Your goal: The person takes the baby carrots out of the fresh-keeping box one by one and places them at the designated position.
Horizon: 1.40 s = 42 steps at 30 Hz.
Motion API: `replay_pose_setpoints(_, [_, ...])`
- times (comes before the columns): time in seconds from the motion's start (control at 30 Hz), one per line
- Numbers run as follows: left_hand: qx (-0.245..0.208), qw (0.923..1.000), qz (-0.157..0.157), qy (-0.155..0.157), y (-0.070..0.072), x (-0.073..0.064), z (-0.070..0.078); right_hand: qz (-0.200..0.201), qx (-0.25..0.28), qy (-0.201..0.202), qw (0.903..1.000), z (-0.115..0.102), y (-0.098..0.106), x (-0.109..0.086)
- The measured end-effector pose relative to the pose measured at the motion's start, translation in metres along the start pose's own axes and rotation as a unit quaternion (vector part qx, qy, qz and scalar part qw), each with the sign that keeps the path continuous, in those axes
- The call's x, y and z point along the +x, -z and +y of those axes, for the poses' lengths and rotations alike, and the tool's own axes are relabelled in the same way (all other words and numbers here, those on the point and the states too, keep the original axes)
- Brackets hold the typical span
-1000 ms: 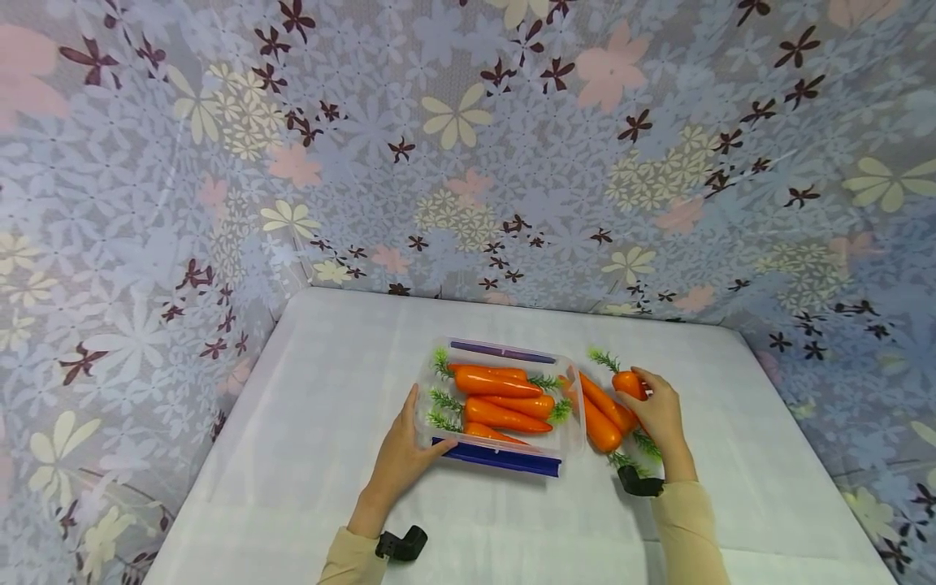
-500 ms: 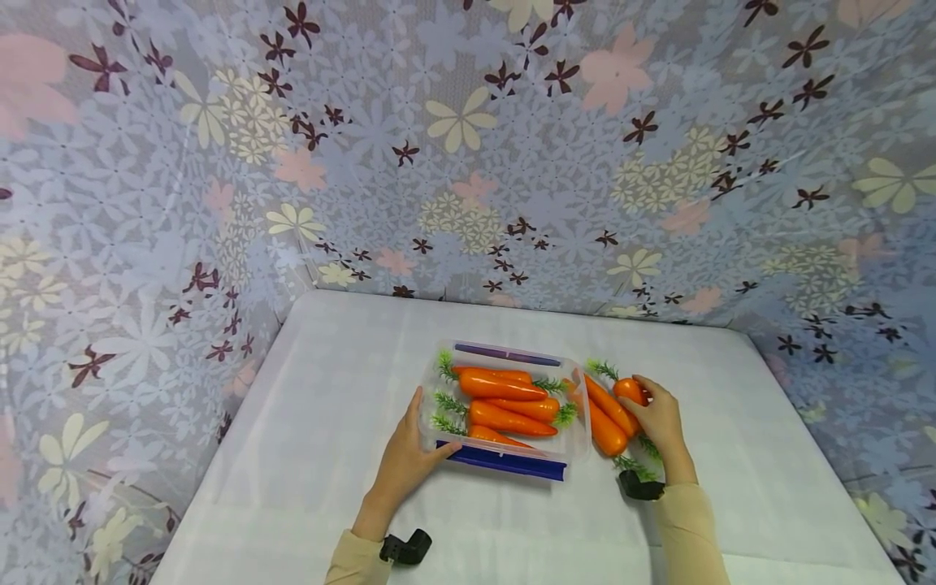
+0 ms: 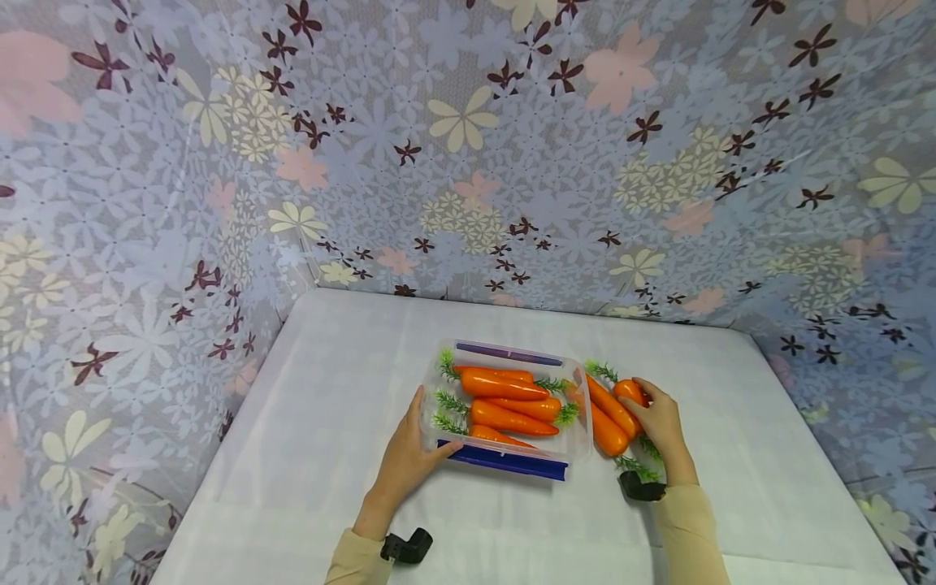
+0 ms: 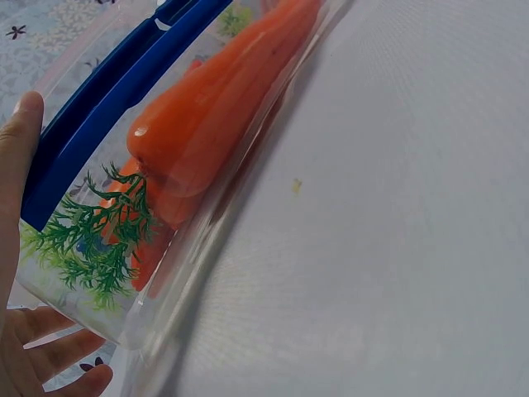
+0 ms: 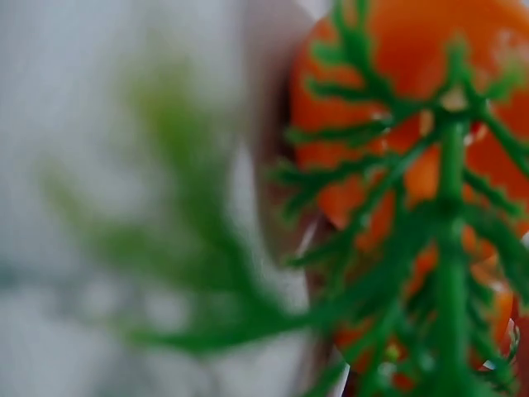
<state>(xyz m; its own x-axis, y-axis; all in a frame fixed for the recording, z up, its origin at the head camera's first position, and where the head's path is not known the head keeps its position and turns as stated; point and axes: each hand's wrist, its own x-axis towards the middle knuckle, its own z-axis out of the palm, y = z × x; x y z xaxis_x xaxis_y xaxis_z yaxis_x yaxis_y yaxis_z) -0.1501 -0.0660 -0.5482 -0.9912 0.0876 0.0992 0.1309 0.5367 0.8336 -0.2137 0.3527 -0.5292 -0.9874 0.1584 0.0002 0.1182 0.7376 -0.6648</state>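
Observation:
A clear plastic container [image 3: 431, 439] with blue clip flaps [image 3: 504, 461] holds several orange carrots [image 3: 504, 383] with green tops. My left hand [image 3: 402, 455] grips its near left corner, with the thumb at the near rim beside the blue flap and the fingers along the left end. To the right of the container, my right hand [image 3: 661, 418] pinches a carrot [image 3: 629, 392] between thumb and fingers, over the pile. More loose carrots [image 3: 608, 431] lie between that hand and the container. Close green leaves [image 5: 450, 207] cover much of the right wrist view.
A white cloth-covered table [image 3: 329, 366] lies under everything. Behind it and at the sides rises a flower-patterned cloth wall [image 3: 468, 203]. A black wrist camera [image 3: 406, 547] sits on the left wrist, another camera [image 3: 640, 487] on the right.
The carrot in my right hand has shifted slightly toward me and the pile. My left hand keeps its place on the container. The head view has tilted a little.

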Motion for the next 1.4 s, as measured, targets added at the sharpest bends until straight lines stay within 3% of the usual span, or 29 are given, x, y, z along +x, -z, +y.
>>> replay_pose_setpoints(0.27, [0.003,1.0,-0.001,0.003,0.0,0.0,0.001,-0.026,0.016,-0.018,0.9994,0.001,0.001,0.0])
replay_pose_setpoints(0.7, [0.0,1.0,0.0,0.0,-0.001,0.001,0.001,-0.021,0.019,-0.006,0.9996,0.004,0.001,0.003])
replay_pose_setpoints(0.87, [-0.001,1.0,0.003,-0.003,-0.001,0.001,0.0,-0.002,0.011,0.012,0.9999,0.0,0.002,0.004])
replay_pose_setpoints(1.13, [0.0,1.0,0.0,-0.004,0.0,0.002,0.001,0.036,0.017,0.066,0.997,-0.022,0.007,0.001])
replay_pose_setpoints(1.4, [0.0,1.0,0.0,-0.004,-0.001,0.002,0.0,0.038,0.044,0.105,0.9928,-0.059,0.01,-0.008])
